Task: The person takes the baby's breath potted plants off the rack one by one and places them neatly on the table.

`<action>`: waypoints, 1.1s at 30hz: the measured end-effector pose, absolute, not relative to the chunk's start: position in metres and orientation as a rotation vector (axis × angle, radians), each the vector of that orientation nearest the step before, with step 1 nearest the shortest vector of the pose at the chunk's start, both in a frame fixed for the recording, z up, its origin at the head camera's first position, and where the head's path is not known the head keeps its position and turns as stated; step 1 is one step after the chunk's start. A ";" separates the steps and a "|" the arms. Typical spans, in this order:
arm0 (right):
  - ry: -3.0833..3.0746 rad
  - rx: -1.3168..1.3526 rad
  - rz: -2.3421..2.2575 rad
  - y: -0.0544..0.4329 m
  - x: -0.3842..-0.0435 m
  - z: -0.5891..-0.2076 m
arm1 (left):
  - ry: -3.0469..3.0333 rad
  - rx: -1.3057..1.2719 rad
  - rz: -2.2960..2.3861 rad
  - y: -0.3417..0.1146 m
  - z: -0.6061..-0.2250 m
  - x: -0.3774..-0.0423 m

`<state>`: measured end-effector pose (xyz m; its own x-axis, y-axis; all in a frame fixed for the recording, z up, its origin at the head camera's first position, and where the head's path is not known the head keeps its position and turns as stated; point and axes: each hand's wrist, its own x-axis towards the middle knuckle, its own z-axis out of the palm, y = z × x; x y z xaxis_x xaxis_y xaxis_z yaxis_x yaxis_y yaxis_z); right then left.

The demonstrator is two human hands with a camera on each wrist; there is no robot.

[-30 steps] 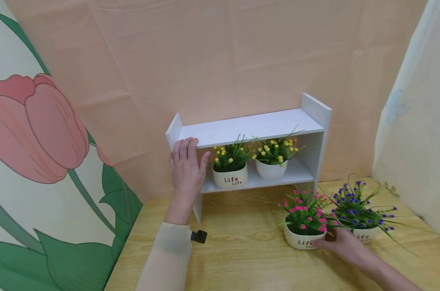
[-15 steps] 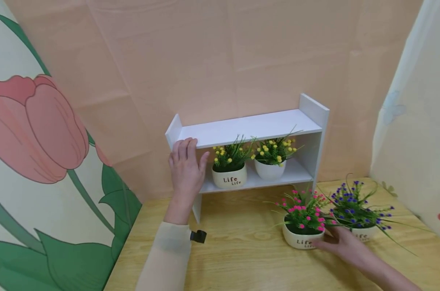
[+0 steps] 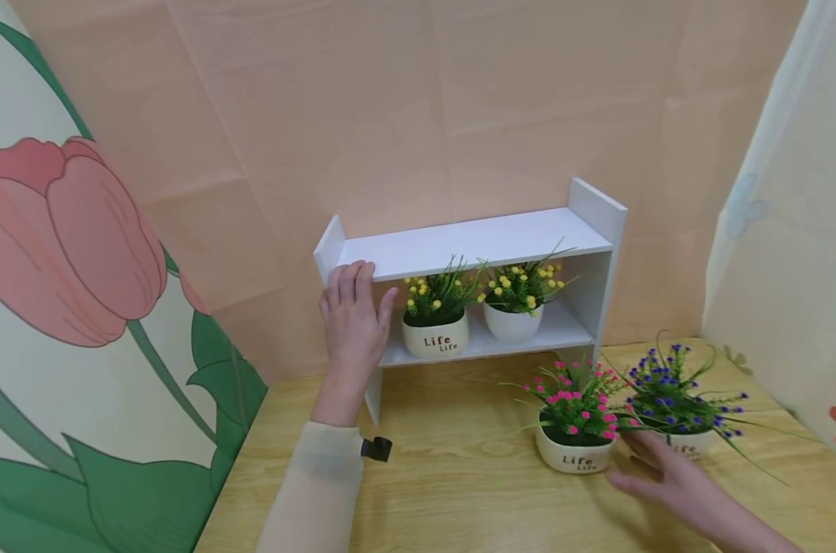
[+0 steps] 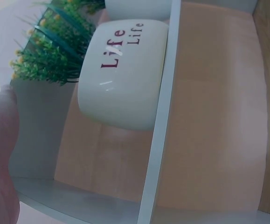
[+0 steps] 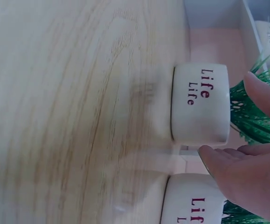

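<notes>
My left hand (image 3: 354,315) rests on the front left corner of a small white shelf (image 3: 473,238), fingertips on the upper board and thumb held apart below its edge. My right hand (image 3: 670,475) is beside a white pot of pink artificial flowers (image 3: 575,449), marked "Life". Its fingers reach between that pot and a pot of blue-purple flowers (image 3: 691,442). In the right wrist view, the thumb and fingers stand apart near the pink-flower pot (image 5: 202,105), not closed round it. Whether the fingertips touch it is hidden.
Two pots of yellow flowers, one left (image 3: 435,336) and one right (image 3: 515,321), stand on the shelf's middle board. The wooden table (image 3: 459,476) runs below. A peach cloth (image 3: 425,115) hangs behind, with a tulip-print panel (image 3: 58,253) at the left.
My right thumb has come away from the front of the pink-flower pot, and the hand has shifted slightly right. The pot and my left hand stay in place.
</notes>
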<state>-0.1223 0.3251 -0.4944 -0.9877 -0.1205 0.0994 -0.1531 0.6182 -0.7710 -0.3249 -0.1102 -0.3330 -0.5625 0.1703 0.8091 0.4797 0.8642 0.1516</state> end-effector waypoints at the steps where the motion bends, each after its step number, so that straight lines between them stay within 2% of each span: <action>1: -2.788 0.246 1.355 0.325 -0.120 -0.494 | -2.161 -0.469 -0.449 -0.110 -0.333 -0.325; 10: -2.832 0.308 1.388 0.333 -0.100 -0.491 | -2.161 -0.471 -0.439 -0.110 -0.332 -0.324; 19: -2.844 0.249 1.460 0.340 -0.093 -0.487 | -2.147 -0.473 -0.444 -0.110 -0.332 -0.325; 25: -2.744 0.332 1.331 0.345 -0.088 -0.487 | -2.156 -0.470 -0.445 -0.109 -0.332 -0.324; 33: -2.702 0.316 1.194 0.349 -0.080 -0.482 | -2.181 -0.465 -0.449 -0.110 -0.332 -0.323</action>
<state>-0.0804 0.3491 -0.4821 -0.9631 -0.1242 0.2389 -0.2603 0.6567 -0.7078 -0.3235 -0.1098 -0.3319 -0.5787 0.1725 0.7971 0.4733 0.8669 0.1561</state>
